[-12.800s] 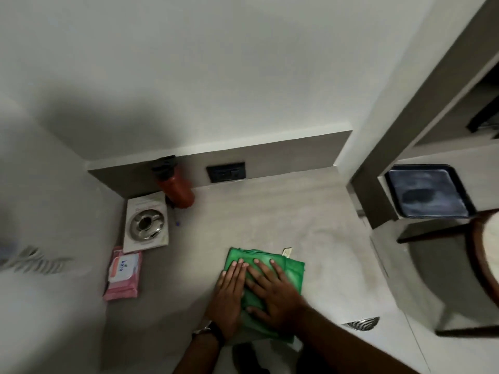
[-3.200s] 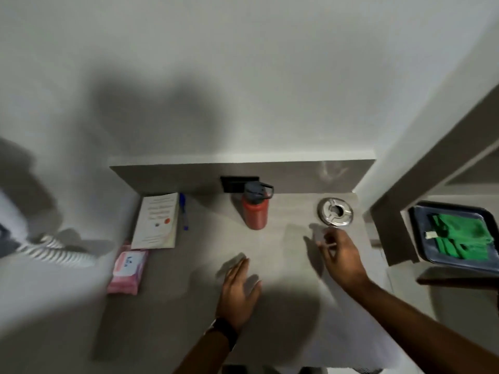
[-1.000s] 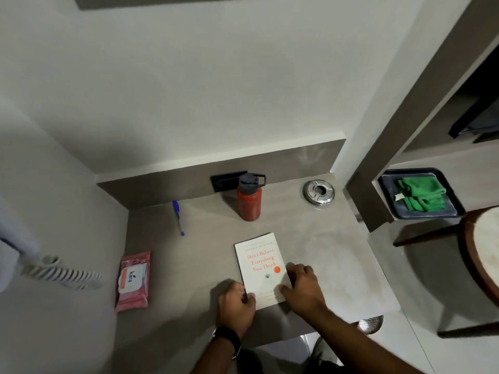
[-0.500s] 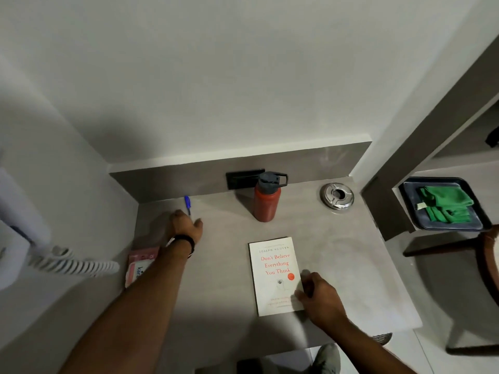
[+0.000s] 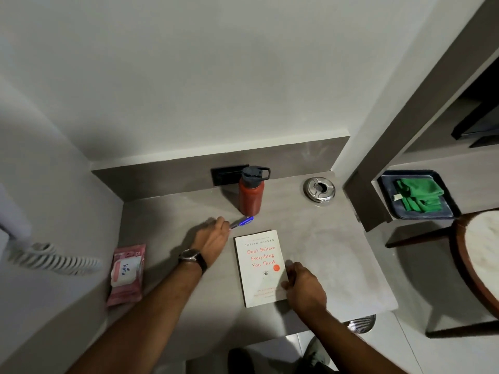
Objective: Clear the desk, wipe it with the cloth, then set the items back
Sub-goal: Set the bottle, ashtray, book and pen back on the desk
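Observation:
My left hand holds a blue pen just above the grey desk, left of the book's top edge and in front of the red bottle. My right hand rests with curled fingers on the lower right corner of the white book, which lies flat near the desk's front. A round metal ashtray sits at the back right. A pink wipes pack lies at the left edge. The folded green cloth lies in a black tray on the shelf to the right.
A black socket panel is set in the backsplash behind the bottle. A coiled white cord hangs on the left wall. A round table with a wooden rim stands at the right. A grey partition separates the desk from the shelf.
My left hand picked the pen up from the back left of the desk and carried it right, toward the book. My right hand stayed on the book's corner.

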